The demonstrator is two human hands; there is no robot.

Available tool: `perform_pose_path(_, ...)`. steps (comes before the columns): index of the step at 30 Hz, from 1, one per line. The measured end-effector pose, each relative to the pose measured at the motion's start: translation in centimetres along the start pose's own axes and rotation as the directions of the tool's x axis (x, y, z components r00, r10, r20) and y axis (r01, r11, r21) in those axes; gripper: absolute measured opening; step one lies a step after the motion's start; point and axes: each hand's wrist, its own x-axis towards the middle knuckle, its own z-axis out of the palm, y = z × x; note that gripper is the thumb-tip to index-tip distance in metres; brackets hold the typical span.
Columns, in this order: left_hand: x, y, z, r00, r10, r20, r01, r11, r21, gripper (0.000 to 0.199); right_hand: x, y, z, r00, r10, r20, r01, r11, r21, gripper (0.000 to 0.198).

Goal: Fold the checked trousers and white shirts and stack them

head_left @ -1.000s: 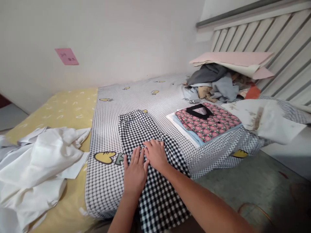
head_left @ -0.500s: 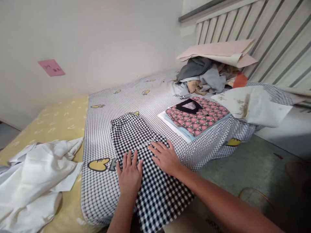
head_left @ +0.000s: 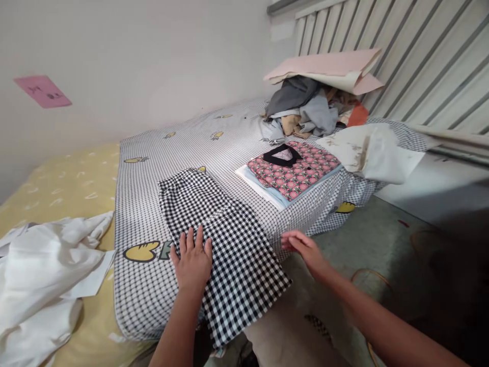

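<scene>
One hand has come away: in the head view, our right hand [head_left: 303, 250] now hangs just off the cloth at 4 o'clock, fingers half bent, seemingly empty. Our left hand [head_left: 194, 260] lies flat, fingers spread, gripping nothing; we judge it alone steadies the gingham garment [head_left: 244, 270], at 6 o'clock on the bedspread [head_left: 141, 295]. Its fabric looks thin, its far end gathered; at 2 o'clock sits a squared floral garment [head_left: 313, 163].
</scene>
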Motion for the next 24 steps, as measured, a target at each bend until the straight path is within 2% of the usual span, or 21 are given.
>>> perform_pose_path(3, 0.0, 0.2, -0.4, 1.000, -0.003, 0.003, 0.003, 1.000, 0.005, 0.059, -3.3, 0.7, -1.1, 0.979, 0.148, 0.139, -0.153, 0.988, 0.029, 0.034)
perform_pose_path(5, -0.1, 0.4, -0.6, 1.000, -0.001, -0.004, 0.001, 1.000, 0.006, 0.059, -5.2, 0.7, -1.3, 0.937, 0.213, 0.277, -0.237, 0.970, 0.054, 0.032)
perform_pose_path(7, -0.1, 0.4, -0.5, 1.000, 0.004, -0.020, -0.004, 1.000, 0.008, 0.059, -6.5, 0.3, -1.1, 0.886, 0.244, 0.395, -0.301, 0.949, 0.089, 0.035)
perform_pose_path(10, 0.0, 0.4, -0.2, 0.999, 0.012, -0.042, -0.012, 1.000, 0.003, 0.059, -7.2, -0.3, -0.4, 0.830, 0.258, 0.494, -0.361, 0.924, 0.124, 0.039)
perform_pose_path(13, 0.1, 0.1, 0.3, 1.000, -0.007, -0.012, 0.006, 1.000, -0.024, 0.062, -7.0, -0.8, 0.4, 0.810, 0.272, 0.520, -0.400, 0.904, 0.150, 0.045)
perform_pose_path(16, 0.2, 0.0, 0.4, 1.000, -0.020, 0.020, 0.021, 0.999, -0.031, 0.064, -6.8, -0.7, 1.3, 0.795, 0.270, 0.543, -0.398, 0.908, 0.133, 0.039)
perform_pose_path(19, 0.1, 0.1, 0.2, 1.000, -0.016, 0.002, 0.016, 1.000, -0.023, 0.062, -6.8, -0.2, 1.9, 0.819, 0.272, 0.505, -0.373, 0.921, 0.110, 0.031)
perform_pose_path(21, 0.1, 0.2, 0.1, 1.000, -0.014, -0.009, 0.014, 1.000, -0.020, 0.062, -6.7, -0.1, 2.1, 0.846, 0.269, 0.460, -0.357, 0.927, 0.115, 0.034)
perform_pose_path(24, 0.1, 0.3, 0.1, 1.000, -0.007, -0.023, 0.007, 1.000, -0.020, 0.061, -6.7, -0.5, 2.2, 0.852, 0.267, 0.451, -0.350, 0.930, 0.111, 0.043)
